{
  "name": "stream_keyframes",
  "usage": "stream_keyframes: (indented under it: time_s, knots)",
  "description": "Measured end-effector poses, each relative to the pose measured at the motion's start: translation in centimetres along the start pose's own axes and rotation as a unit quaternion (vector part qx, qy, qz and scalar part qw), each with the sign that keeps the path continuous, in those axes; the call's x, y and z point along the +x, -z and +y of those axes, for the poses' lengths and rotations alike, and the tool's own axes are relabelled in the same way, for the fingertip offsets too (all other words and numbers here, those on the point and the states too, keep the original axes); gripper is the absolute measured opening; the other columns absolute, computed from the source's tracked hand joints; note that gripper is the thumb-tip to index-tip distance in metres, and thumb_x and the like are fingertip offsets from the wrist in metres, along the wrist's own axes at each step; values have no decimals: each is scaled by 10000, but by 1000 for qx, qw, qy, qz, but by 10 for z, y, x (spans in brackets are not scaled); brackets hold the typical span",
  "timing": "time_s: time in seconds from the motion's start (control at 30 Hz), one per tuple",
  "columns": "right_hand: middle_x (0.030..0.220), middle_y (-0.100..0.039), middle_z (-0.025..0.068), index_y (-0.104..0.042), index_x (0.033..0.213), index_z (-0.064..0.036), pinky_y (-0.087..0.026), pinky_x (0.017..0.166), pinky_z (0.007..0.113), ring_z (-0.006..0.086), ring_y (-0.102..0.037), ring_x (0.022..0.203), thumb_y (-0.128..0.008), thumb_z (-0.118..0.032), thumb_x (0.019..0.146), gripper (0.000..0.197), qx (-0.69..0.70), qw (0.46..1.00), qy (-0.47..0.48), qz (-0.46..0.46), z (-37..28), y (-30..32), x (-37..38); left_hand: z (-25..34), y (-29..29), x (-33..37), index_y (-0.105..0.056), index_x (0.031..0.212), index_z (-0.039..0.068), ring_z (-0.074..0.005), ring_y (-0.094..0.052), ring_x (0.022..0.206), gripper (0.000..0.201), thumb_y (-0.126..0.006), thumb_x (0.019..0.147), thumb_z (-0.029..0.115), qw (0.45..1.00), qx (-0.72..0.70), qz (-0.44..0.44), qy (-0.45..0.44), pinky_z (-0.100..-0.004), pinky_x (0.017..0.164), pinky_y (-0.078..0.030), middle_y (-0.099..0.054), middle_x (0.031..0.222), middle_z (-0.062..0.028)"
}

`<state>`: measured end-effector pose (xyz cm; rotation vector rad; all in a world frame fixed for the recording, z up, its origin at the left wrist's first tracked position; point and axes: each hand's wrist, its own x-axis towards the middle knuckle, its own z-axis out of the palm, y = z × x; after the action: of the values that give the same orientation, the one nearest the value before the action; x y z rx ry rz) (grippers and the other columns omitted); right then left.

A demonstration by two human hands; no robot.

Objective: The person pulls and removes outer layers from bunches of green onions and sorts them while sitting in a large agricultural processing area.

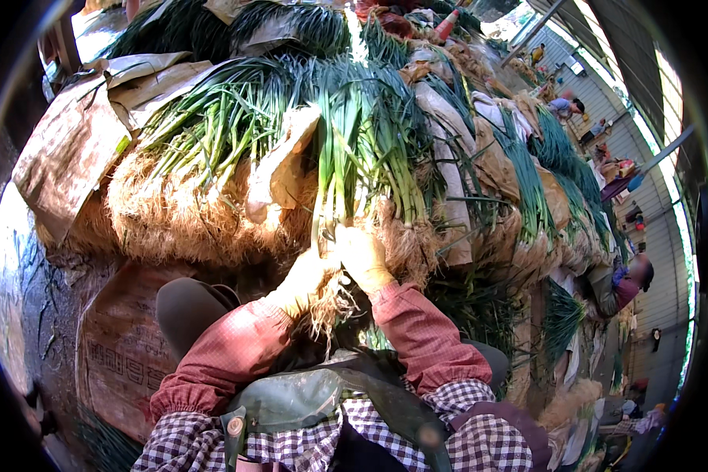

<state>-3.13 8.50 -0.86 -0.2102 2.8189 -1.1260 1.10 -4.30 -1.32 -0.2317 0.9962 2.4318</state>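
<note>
I saw dusty red sleeve covers (224,354), bunched tight at the top. Under them was a checked shirt (177,447), dark purple and white. The shiny green apron (287,401) had a round, tan button (235,426).

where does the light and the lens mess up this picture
Head view: harsh light washes out both hands and pales the green stalks just above them; head view: the brown sack at lower left lies mostly in shade; head view: the corrugated wall at right tilts and curves near the black fisheye rim.
</note>
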Motion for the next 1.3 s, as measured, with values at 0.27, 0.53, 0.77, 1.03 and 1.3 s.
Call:
stream_keyframes:
  time_s: [0.27, 0.53, 0.77, 1.03, 1.3]
  knots:
    - [831, -636, 90, -589, 968, 14, -498, 537, 194, 103, -622, 706, -546, -76, 853, 152, 184, 955, 207, 111, -24, 35, -53, -6, -11, -1, -528, 925, -9, -134, -563, 711, 242, -663, 724, 0, 993, 40, -48, -95, -257, 650, -482, -574, 813, -55]
    - [607, -473, -6, -538, 775, -46, -364, 432, 194, 70, -416, 480, -376, -315, 934, 352, 260, 858, 92, 432, -10, 169, -56, -6, 16, 5, -565, 884, -12, -119, -570, 638, 178, -653, 754, 74, 968, 199, 37, -145, -259, 573, -487, -622, 773, -57]
    - [989, -545, 126, -544, 1054, -12, -454, 763, 345, 241, -550, 897, -593, -198, 778, 336, -507, 798, -65, 319, 88, 242, -77, -19, 10, 8, -477, 998, 16, -120, -558, 793, 378, -701, 694, 23, 958, 149, 99, -222, -238, 704, -472, -565, 924, -48]
    - [901, -576, 138, -459, 1004, -36, -471, 656, 326, 226, -567, 795, -594, -227, 816, 300, 95, 987, 62, -118, 10, 9, -4, -13, 12, 9, -557, 878, 14, -118, -569, 765, 217, -687, 730, 105, 889, 384, 145, -204, -257, 685, -471, -598, 791, -45]
    - [618, -504, 18, -547, 827, -61, -396, 458, 248, 140, -496, 520, -507, -123, 843, 75, 142, 987, 70, -15, 21, -20, -31, -18, 14, 12, -552, 873, 8, -119, -538, 589, 137, -583, 828, 134, 986, 37, 138, -91, -236, 511, -447, -572, 709, -54]
